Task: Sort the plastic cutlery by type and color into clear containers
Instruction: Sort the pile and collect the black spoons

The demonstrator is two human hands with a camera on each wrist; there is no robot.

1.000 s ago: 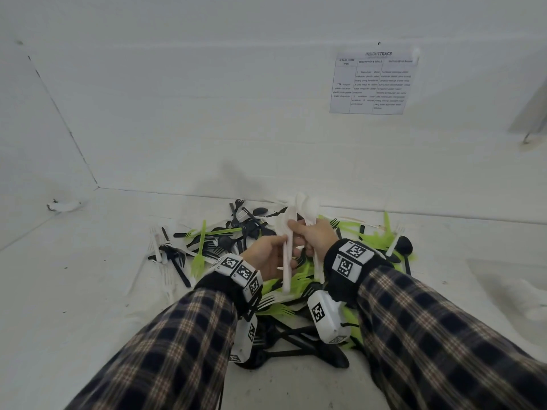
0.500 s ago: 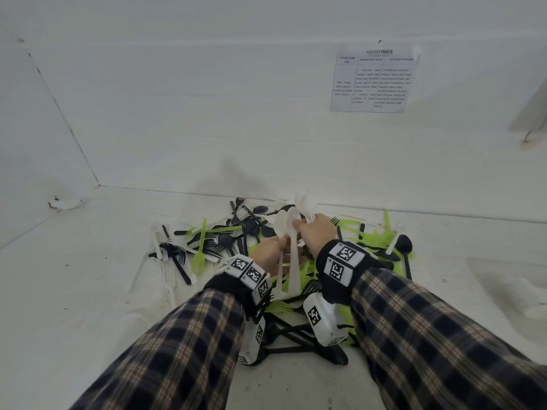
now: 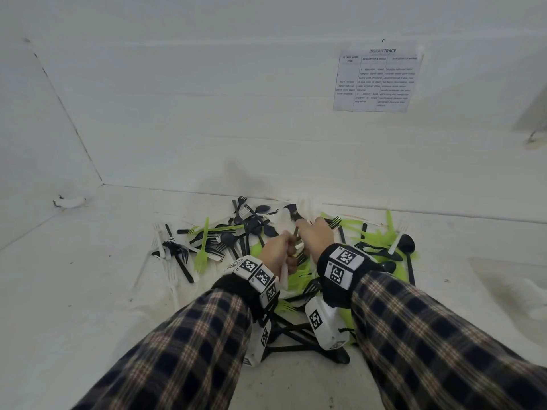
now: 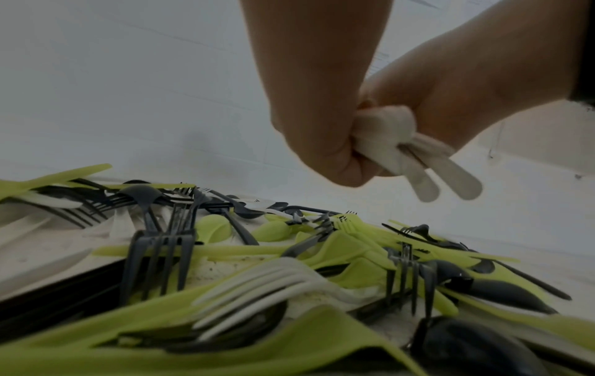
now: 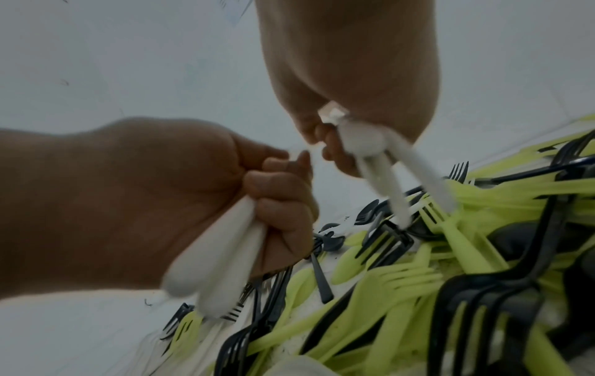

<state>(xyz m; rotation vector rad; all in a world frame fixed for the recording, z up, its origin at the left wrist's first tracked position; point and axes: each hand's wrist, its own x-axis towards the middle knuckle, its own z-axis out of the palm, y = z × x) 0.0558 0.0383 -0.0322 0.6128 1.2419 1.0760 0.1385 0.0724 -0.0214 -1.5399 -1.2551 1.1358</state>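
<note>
White floor (image 3: 74,306), white walls (image 3: 207,99), taped sheet (image 3: 377,81)

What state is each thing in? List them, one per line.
Left hand: gripping white cutlery handles.
Right hand: gripping another white bunch.
Cutlery pile: mixed black, green, white, unsorted.
Paper sheet: stuck to wall.

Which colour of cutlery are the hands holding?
White: both the left hand and right hand grip white handles; green and black pieces lie in the pile.
</note>
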